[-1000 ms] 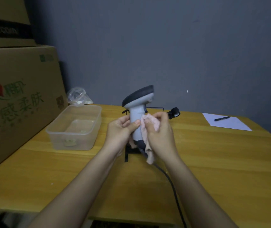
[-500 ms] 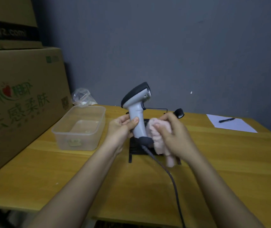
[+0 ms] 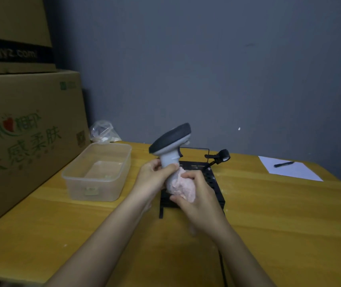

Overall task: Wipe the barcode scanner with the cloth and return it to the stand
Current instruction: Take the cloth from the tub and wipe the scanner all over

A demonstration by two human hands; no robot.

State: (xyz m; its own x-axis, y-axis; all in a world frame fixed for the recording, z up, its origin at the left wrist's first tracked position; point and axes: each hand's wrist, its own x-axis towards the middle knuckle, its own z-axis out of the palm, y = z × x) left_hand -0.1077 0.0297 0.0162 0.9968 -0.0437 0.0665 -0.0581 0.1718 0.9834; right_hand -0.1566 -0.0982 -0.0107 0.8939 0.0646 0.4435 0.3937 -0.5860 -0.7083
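Head view: we see the scanner (image 3: 170, 145) held up at centre frame, tilted, dark head toward the upper right, above the black stand (image 3: 213, 179) on the table (image 3: 269, 214). Our left hand (image 3: 152, 179) grips the pale handle, thumb curled across its front. Our right hand (image 3: 198, 200) is wrapped round the pink cloth (image 3: 181, 186), which is bunched against the lower handle and hides its base. We judge the wipe is under way on the handle; whether the head has been done we cannot tell. Still left: finish the wipe, then seat the scanner back in the stand, whose cradle arm (image 3: 219, 159) stands free at centre right. A dark cable (image 3: 222, 268) runs off the bottom edge under the right forearm. Left of centre sits a clear tub (image 3: 99, 175), a crumpled bag (image 3: 103, 132) behind it. At far right, a paper (image 3: 291, 170) with a pen (image 3: 283, 164) on it; no writing legible there. Boxes (image 3: 26, 141) stacked at left: the lower one carries green Chinese print and a red heart-like logo, too soft to read surely; the upper shows a black band with "ongyz.com", cut off by the frame edge.
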